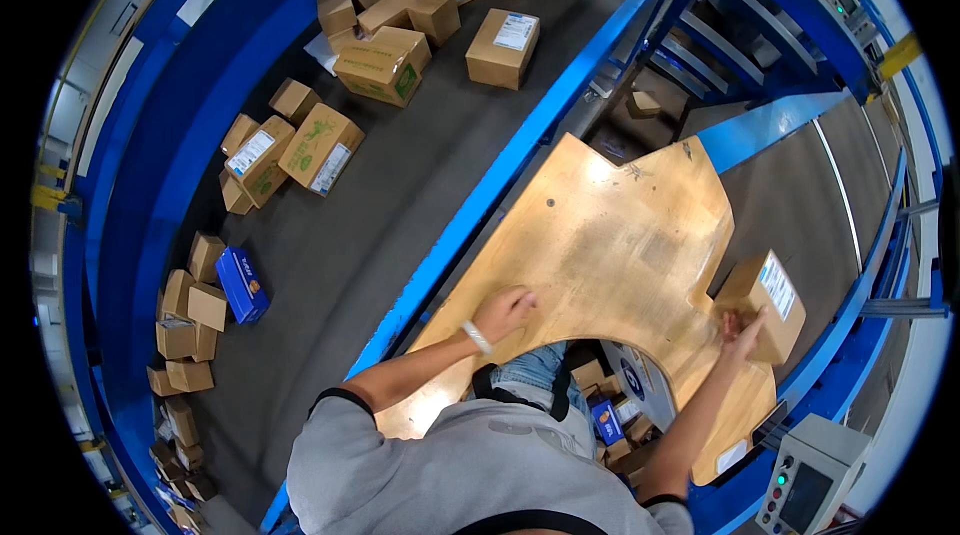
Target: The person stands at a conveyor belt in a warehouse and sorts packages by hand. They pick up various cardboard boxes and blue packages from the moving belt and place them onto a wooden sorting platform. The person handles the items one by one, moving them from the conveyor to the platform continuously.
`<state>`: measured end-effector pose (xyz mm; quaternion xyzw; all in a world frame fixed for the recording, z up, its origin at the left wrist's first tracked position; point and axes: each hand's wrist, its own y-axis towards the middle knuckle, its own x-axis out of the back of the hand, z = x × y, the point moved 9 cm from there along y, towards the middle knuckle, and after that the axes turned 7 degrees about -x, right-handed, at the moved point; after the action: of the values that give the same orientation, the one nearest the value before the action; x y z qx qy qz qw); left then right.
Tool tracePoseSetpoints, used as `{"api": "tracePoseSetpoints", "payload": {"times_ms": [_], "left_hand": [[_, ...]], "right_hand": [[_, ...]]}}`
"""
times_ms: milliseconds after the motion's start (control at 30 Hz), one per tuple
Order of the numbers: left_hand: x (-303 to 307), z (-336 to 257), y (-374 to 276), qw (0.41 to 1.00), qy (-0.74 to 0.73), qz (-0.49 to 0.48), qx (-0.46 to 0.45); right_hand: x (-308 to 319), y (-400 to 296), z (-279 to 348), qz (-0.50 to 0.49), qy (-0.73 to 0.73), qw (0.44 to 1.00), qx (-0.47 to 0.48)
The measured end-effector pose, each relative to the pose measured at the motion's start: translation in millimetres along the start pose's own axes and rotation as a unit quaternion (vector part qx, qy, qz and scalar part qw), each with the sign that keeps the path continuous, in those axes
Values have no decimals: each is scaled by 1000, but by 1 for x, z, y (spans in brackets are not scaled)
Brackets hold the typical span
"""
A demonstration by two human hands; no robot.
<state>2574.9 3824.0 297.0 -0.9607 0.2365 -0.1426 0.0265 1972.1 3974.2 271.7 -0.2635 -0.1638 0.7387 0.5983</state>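
My left hand (507,315), with a pale band at the wrist, is over the wooden worktop (630,235) with its fingers curled and no object seen in it. At the right edge of the worktop, my right hand (741,334) is against the near side of a cardboard box (784,310). That box is tilted, with a white label on its face, and lies at the border of the worktop and the belt on the right. Whether my right fingers grip the box or only touch it cannot be told.
A wide dark conveyor belt (390,212) with many cartons and a blue box (242,285) curves along the left behind a blue rail (480,212). A control box (810,479) with buttons stands at the lower right. More parcels lie below the worktop's cutout. Part of a person shows at top right.
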Motion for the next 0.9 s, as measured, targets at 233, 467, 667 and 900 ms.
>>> {"api": "tracePoseSetpoints", "payload": {"times_ms": [233, 467, 667, 900], "left_hand": [[71, -3, 48, 990, -51, -57, -115], [314, 9, 275, 901, 91, -380, -187], [388, 103, 504, 855, 377, -315, 165], [322, 98, 583, 871, 402, -235, 159]], "right_hand": [[-24, 76, -2, -4, -119, 991, 67], [-85, -45, -98, 37, -327, 868, 372], [-171, -4, -113, 32, -410, 812, 414], [-223, 44, -109, 36, -436, 797, 416]]}}
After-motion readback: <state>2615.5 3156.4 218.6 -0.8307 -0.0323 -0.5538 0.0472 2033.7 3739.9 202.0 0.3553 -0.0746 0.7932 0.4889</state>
